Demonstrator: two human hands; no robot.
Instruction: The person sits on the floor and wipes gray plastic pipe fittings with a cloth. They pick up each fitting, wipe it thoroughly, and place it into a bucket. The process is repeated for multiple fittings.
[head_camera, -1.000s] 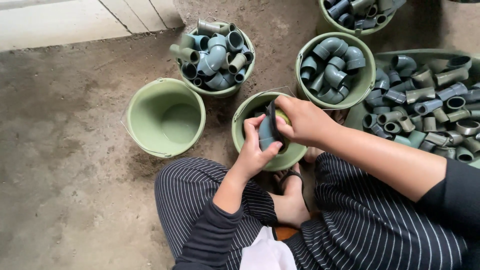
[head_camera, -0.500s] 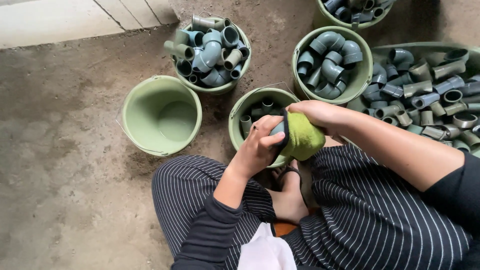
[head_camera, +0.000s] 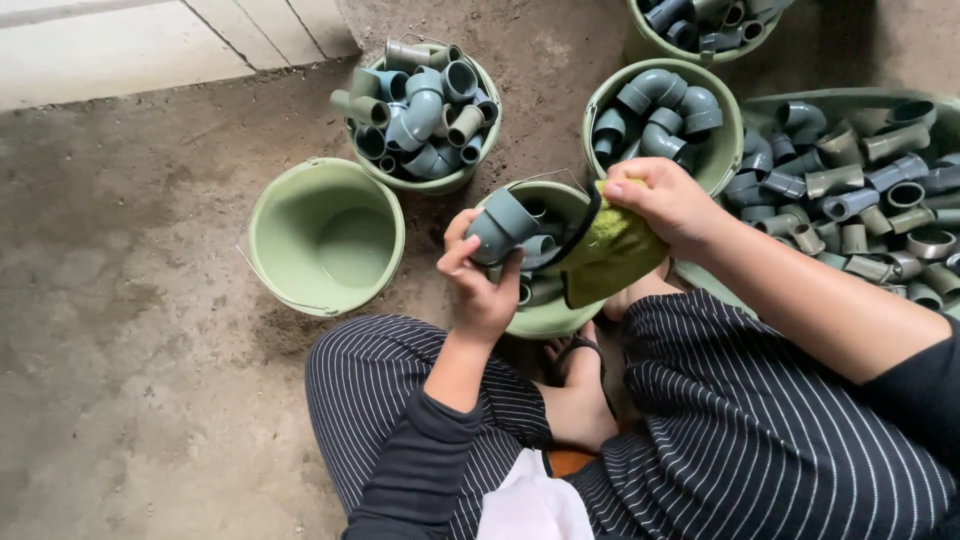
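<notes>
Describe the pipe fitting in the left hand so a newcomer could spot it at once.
Find the green bucket just ahead of the person's knees. Above its left rim, the left hand holds a grey pipe elbow. Unlike every other fitting, it sits in fingers, not in a bucket.

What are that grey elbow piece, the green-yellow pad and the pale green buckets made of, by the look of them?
Grey elbow fitting in the left hand: probably moulded plastic, dull and smooth, with thick, even walls.
Scrubbing pad in the right hand: seems a soft sponge with a fibrous face; it bends and looks fuzzy.
Empty bucket: likely plastic, matt, thin rim, with a wire handle.
</notes>
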